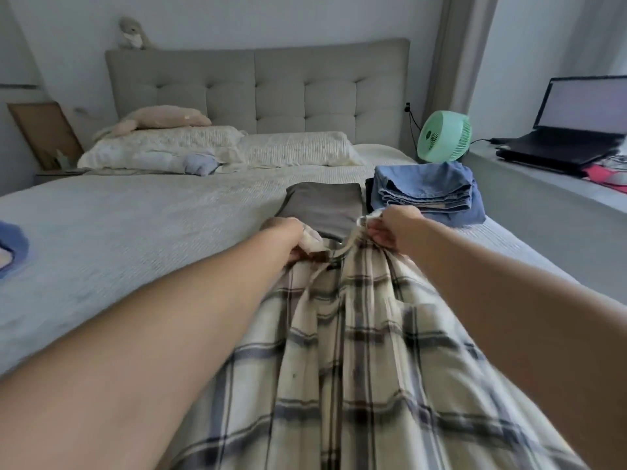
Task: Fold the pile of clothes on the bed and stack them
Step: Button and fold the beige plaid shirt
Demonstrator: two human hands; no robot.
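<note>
Left hand (pixel 298 244) and right hand (pixel 385 228) each pinch a waistband corner of the plaid pants (pixel 356 351), held over the bed (pixel 135 239) just short of the grey fold (pixel 322 208) and jeans (pixel 424 191). Advice: pull the waistband taut, align the legs, then fold. No containers in view.

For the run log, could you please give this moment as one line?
left hand: grips plaid pants | right hand: grips same | folded: jeans, gray garment
</note>
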